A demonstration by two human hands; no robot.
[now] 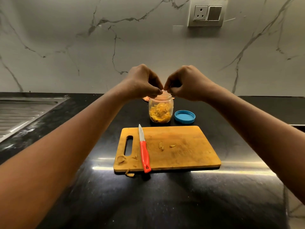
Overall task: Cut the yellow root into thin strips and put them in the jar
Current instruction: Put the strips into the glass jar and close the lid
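Behind, marble wall [148, 38]; jar [160, 109] on counter [165, 204]

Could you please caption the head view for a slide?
Left hand and right hand meet, fingers curled, over open jar of yellow strips; knife on board.

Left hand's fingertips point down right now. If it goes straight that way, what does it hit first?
The left hand would most likely meet the open rim of the jar just below its fingertips, though depth is unclear from this one view.
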